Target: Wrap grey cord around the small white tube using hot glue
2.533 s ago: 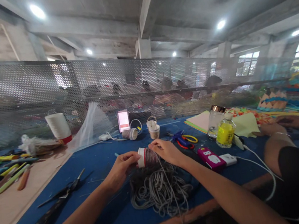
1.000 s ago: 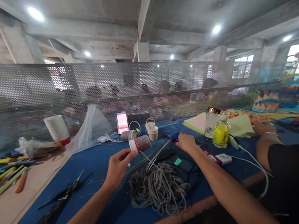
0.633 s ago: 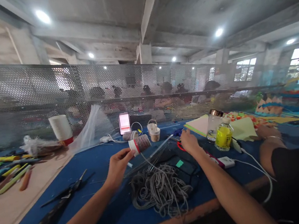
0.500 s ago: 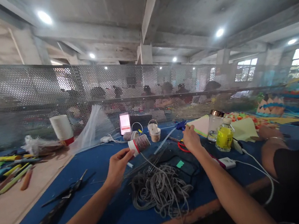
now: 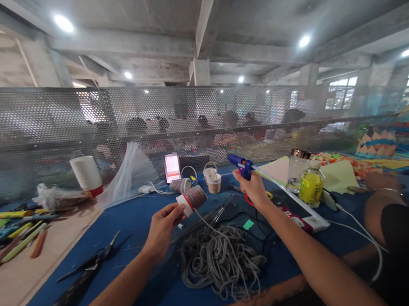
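Observation:
Between the fingers of my left hand [image 5: 166, 227] is the rim of a paper cup [image 5: 193, 200], tipped on its side with grey cord wound round it. The cord's free length runs down to a loose heap of grey cord [image 5: 221, 262] on the blue table. My right hand [image 5: 252, 189] is wrapped round the handle of a blue glue gun [image 5: 243, 164], its nozzle pointing left. A long clear glue stick [image 5: 294, 195] sticks out of the gun's back, over my forearm. Behind the cup stand a small cord-wrapped basket [image 5: 212, 179] and a lit phone [image 5: 172, 167].
Black pliers or cutters [image 5: 86, 279] lie at left. Stacked paper cups [image 5: 87, 175] stand behind them. A yellow liquid bottle [image 5: 311, 183], a glass jar [image 5: 298, 168] and a power strip [image 5: 312, 223] are at right, beside another person's arm [image 5: 379, 199]. A perforated metal screen [image 5: 164, 102] closes the back.
My right hand has lifted the blue glue gun off the table and turned it so the nozzle faces left. My left hand and the wound cup have stayed almost in place.

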A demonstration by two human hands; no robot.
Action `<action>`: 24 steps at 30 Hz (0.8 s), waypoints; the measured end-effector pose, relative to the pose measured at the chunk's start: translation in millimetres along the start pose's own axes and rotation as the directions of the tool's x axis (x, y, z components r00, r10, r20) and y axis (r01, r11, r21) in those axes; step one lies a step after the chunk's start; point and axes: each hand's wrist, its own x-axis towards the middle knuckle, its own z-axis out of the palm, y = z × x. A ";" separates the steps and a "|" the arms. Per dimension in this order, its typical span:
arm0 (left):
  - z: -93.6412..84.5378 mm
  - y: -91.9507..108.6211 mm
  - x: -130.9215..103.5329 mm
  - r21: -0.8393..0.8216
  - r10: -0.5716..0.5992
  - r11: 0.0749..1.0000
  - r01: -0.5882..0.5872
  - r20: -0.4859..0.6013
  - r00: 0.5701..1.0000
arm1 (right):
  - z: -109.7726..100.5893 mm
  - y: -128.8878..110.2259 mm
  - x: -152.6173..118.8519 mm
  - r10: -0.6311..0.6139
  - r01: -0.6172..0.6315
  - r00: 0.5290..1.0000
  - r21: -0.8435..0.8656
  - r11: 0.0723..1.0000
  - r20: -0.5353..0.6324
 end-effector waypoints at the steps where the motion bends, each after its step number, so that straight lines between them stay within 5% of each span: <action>1: 0.3 0.1 -0.2 -0.017 -0.013 1.000 0.014 0.007 1.000 | 5.0 -4.2 -5.3 -0.004 0.004 0.999 0.019 1.000 0.043; 5: 0.4 1.0 -2.0 -0.064 -0.065 0.996 0.066 0.020 0.998 | 20.9 -20.4 -26.9 -0.080 0.054 0.960 0.101 0.993 0.269; 11: -0.4 1.3 -4.5 -0.083 -0.092 0.992 0.097 0.068 0.993 | 27.4 -31.2 -46.4 -0.096 0.084 0.904 0.049 0.995 0.417; 21: 1.9 0.5 -4.6 -0.045 -0.100 0.994 0.103 0.073 0.992 | 9.5 -39.1 -30.2 -0.047 0.028 0.980 0.100 0.995 0.196; 24: 1.9 0.1 -5.1 -0.049 -0.109 0.992 0.112 0.072 0.991 | 9.5 -40.3 -28.9 -0.034 0.007 0.976 0.126 0.992 0.216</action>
